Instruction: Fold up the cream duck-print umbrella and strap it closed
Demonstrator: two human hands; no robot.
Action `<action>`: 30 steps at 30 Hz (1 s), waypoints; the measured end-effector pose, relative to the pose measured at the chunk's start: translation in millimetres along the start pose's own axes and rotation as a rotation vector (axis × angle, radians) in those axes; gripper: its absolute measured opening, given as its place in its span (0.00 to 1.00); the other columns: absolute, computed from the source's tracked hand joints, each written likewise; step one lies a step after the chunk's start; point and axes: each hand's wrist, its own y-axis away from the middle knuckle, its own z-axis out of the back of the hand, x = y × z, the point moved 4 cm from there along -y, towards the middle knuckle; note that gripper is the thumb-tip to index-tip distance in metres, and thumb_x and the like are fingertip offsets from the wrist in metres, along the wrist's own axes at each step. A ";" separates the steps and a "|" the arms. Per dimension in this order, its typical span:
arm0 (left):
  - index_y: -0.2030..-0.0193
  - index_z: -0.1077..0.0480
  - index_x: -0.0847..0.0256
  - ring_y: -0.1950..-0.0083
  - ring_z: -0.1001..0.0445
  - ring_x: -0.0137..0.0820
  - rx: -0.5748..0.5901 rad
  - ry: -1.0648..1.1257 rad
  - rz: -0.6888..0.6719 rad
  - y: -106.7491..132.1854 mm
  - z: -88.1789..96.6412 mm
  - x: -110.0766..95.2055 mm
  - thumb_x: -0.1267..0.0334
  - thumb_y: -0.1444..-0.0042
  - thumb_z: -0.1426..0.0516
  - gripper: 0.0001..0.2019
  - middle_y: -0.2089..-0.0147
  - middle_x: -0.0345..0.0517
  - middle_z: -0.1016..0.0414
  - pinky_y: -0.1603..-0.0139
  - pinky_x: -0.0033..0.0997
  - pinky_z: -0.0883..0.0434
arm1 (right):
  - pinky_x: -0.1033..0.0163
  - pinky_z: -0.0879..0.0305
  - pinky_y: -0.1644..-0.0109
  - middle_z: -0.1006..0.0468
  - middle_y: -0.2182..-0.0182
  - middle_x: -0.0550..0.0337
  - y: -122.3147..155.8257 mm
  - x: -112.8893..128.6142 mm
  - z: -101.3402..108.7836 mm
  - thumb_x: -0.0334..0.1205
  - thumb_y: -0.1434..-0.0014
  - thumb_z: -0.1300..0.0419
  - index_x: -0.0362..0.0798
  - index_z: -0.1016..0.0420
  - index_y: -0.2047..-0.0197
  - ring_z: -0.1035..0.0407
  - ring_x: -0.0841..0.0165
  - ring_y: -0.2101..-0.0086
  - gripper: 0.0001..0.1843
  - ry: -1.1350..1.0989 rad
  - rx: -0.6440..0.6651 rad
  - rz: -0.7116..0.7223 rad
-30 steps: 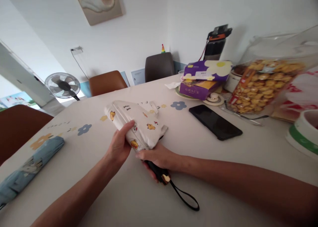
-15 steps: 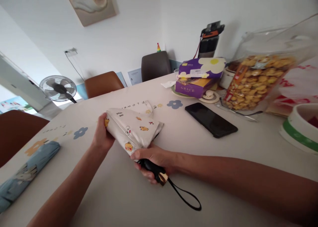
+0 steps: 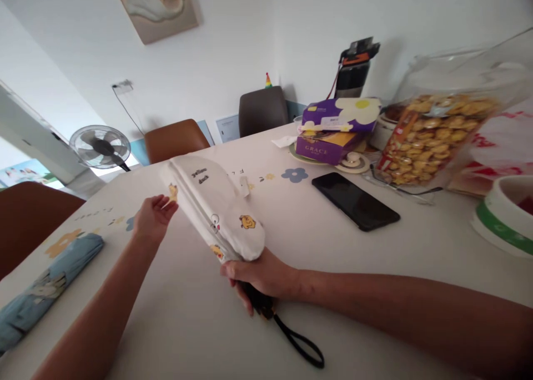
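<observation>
The umbrella (image 3: 227, 208), folds loose, is held at centre, tip towards eleven o'clock. Right hand (image 3: 266, 274), at five, grasps its base. Left hand (image 3: 152, 220), at nine, is by the fabric edge; grip cannot be told. Apparent step: arranging folds; next move calls for steady right-hand hold.

The premises present as a home, specifically a dining area: a table (image 3: 187, 319) bearing flower prints (image 3: 294, 175) has a brown chair (image 3: 35, 209) at its left edge, with a second brown chair (image 3: 177, 140) and a grey chair (image 3: 263, 112) along its far edge. Domestic use is borne out by an electric fan (image 3: 102, 146) beyond the far left corner, a picture (image 3: 157, 8) on the white wall (image 3: 233, 41) and, toward the far right corner, a drinking bottle (image 3: 353, 79), a purple box (image 3: 322, 148) and a clear container of snacks (image 3: 437, 138). A phone (image 3: 356, 201) lies nearer the front edge.
</observation>
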 end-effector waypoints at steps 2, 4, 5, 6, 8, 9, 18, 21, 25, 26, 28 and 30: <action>0.74 0.34 0.61 0.74 0.29 0.25 -0.073 -0.039 -0.139 5.8 -0.9 -17.7 0.72 0.54 0.48 0.04 0.78 0.36 0.31 0.63 0.28 0.27 | 0.68 0.38 0.88 0.36 0.89 0.67 -3.2 -2.4 2.9 0.44 0.46 0.44 0.45 0.39 0.76 0.38 0.73 0.89 0.13 -0.053 -0.013 -0.074; 0.70 0.31 0.60 0.70 0.28 0.26 -0.068 -0.155 -0.375 23.9 -13.1 -38.6 0.71 0.53 0.46 0.05 0.75 0.37 0.30 0.58 0.31 0.28 | 0.67 0.36 0.87 0.35 0.86 0.67 -5.7 -4.7 3.6 0.43 0.45 0.45 0.45 0.38 0.74 0.39 0.73 0.88 0.12 -0.172 0.046 -0.200; 0.68 0.30 0.59 0.68 0.28 0.27 -0.049 -0.237 -0.508 36.5 -23.2 -48.3 0.70 0.53 0.45 0.05 0.74 0.37 0.29 0.56 0.32 0.29 | 0.66 0.36 0.86 0.34 0.85 0.67 -6.6 -5.0 3.8 0.43 0.44 0.46 0.45 0.38 0.73 0.39 0.74 0.88 0.11 -0.236 0.074 -0.253; 0.66 0.29 0.58 0.64 0.27 0.27 -0.006 -0.358 -0.599 49.0 -36.1 -54.7 0.68 0.51 0.44 0.05 0.71 0.38 0.28 0.53 0.32 0.31 | 0.67 0.35 0.86 0.34 0.84 0.68 -7.1 -5.1 4.0 0.43 0.44 0.46 0.45 0.38 0.72 0.40 0.75 0.88 0.11 -0.283 0.099 -0.297; 0.64 0.27 0.56 0.56 0.28 0.29 0.173 -0.693 -0.698 69.9 -68.6 -56.8 0.66 0.49 0.44 0.07 0.62 0.40 0.25 0.48 0.32 0.35 | 0.68 0.35 0.85 0.35 0.84 0.67 -7.7 -5.3 4.9 0.44 0.42 0.47 0.44 0.38 0.72 0.39 0.75 0.88 0.13 -0.310 0.134 -0.353; 0.63 0.27 0.54 0.55 0.29 0.30 0.299 -0.830 -0.704 76.5 -85.5 -52.1 0.66 0.49 0.44 0.07 0.60 0.40 0.25 0.48 0.32 0.36 | 0.68 0.35 0.85 0.35 0.85 0.67 -7.8 -5.7 5.5 0.46 0.42 0.47 0.44 0.38 0.73 0.39 0.74 0.87 0.14 -0.302 0.146 -0.374; 0.66 0.24 0.53 0.50 0.32 0.40 1.076 -1.171 -0.577 59.1 -181.9 37.9 0.68 0.54 0.44 0.10 0.58 0.44 0.24 0.42 0.42 0.45 | 0.69 0.37 0.84 0.35 0.89 0.64 -3.9 -2.6 5.8 0.49 0.43 0.47 0.44 0.37 0.76 0.39 0.74 0.88 0.17 -0.310 0.197 -0.422; 0.72 0.25 0.55 0.56 0.30 0.40 1.052 -1.255 -0.604 54.4 -187.9 42.9 0.67 0.54 0.44 0.06 0.64 0.45 0.25 0.44 0.44 0.44 | 0.69 0.36 0.83 0.35 0.89 0.65 -4.8 -2.0 6.2 0.47 0.42 0.47 0.44 0.37 0.76 0.40 0.74 0.88 0.17 -0.330 0.195 -0.413; 0.69 0.26 0.54 0.55 0.32 0.38 0.903 -1.143 -0.701 53.1 -177.3 16.6 0.65 0.50 0.45 0.06 0.59 0.44 0.26 0.50 0.38 0.39 | 0.68 0.37 0.84 0.35 0.88 0.65 -5.8 -4.0 6.8 0.49 0.43 0.47 0.45 0.37 0.75 0.39 0.73 0.88 0.17 -0.330 0.230 -0.433; 0.68 0.26 0.53 0.55 0.32 0.37 0.847 -1.097 -0.726 53.2 -171.3 6.0 0.65 0.50 0.45 0.06 0.58 0.43 0.26 0.52 0.36 0.38 | 0.68 0.37 0.84 0.35 0.88 0.65 -6.0 -4.4 7.2 0.49 0.43 0.47 0.45 0.37 0.75 0.39 0.73 0.88 0.17 -0.331 0.225 -0.438; 0.67 0.25 0.52 0.58 0.32 0.35 0.713 -1.017 -0.752 54.6 -155.1 -17.2 0.64 0.50 0.43 0.06 0.59 0.42 0.25 0.57 0.31 0.37 | 0.69 0.37 0.84 0.35 0.89 0.65 -6.2 -4.8 7.6 0.49 0.42 0.47 0.45 0.37 0.75 0.39 0.74 0.88 0.18 -0.324 0.208 -0.451; 0.66 0.25 0.53 0.64 0.33 0.30 0.554 -0.963 -0.751 59.7 -133.9 -40.5 0.64 0.51 0.42 0.06 0.61 0.41 0.25 0.63 0.28 0.37 | 0.69 0.37 0.83 0.36 0.89 0.65 -6.2 -4.9 7.1 0.50 0.41 0.48 0.45 0.38 0.75 0.39 0.74 0.88 0.18 -0.319 0.198 -0.467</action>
